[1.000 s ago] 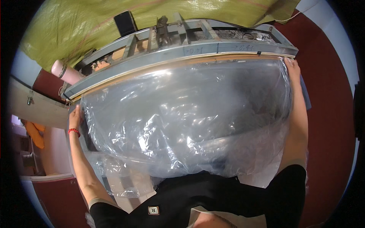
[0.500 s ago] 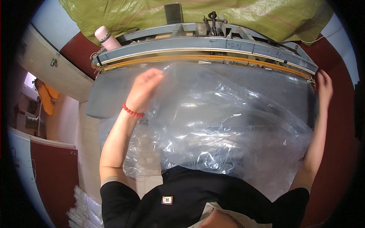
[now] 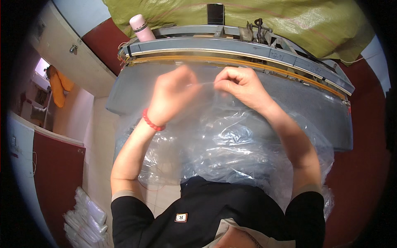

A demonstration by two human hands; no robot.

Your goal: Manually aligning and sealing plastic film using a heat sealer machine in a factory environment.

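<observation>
A large sheet of clear plastic film point(image 3: 231, 136) hangs crumpled over the near side of a grey padded work surface point(image 3: 136, 89) and spreads down in front of me. My right hand point(image 3: 242, 84) pinches the film's upper edge between thumb and fingers near the middle of the surface. Just left of it, my left hand point(image 3: 175, 89), with a red bead bracelet point(image 3: 153, 120) at the wrist, is smeared by motion. Its fingers look curled by the film's edge, but the blur hides whether they grip it.
Along the far side runs a grey metal sealing bar point(image 3: 198, 46) with an orange strip below it. A pink bottle point(image 3: 142, 29) stands behind its left end. Yellow-green woven sheeting point(image 3: 281, 20) covers the back. Wrapped clear plastic packs point(image 3: 87, 219) lie on the floor at lower left.
My right hand has come from the bar's far right end to the middle, now pinching the film beside my left hand. The film's upper edge has gathered between them. The view has shifted.
</observation>
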